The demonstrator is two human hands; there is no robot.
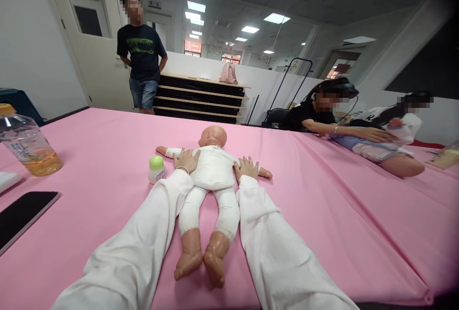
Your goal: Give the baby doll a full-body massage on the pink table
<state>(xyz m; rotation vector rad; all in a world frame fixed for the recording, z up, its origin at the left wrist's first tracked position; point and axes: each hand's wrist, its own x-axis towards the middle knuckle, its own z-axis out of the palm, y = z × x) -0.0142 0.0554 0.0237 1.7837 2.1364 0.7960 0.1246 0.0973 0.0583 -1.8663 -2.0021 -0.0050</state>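
Note:
A baby doll [213,169] with a white cloth body lies on its back on the pink table cover [308,214], feet towards me and arms spread. My left hand [187,160] rests on the doll's arm and side at the left, fingers spread, a beaded bracelet at the wrist. On the other side, my right hand [246,167] lies over the doll's arm near the shoulder, its fingers also apart. Beside my left hand stands a small white bottle with a green cap [157,169], touched by neither hand.
At the left are a drink bottle [34,155] and a black phone [25,217]. A person in a dark T-shirt [141,52] stands behind the table. To the right, a co-worker's hand [375,134] reaches over another doll [401,163], with a second person alongside.

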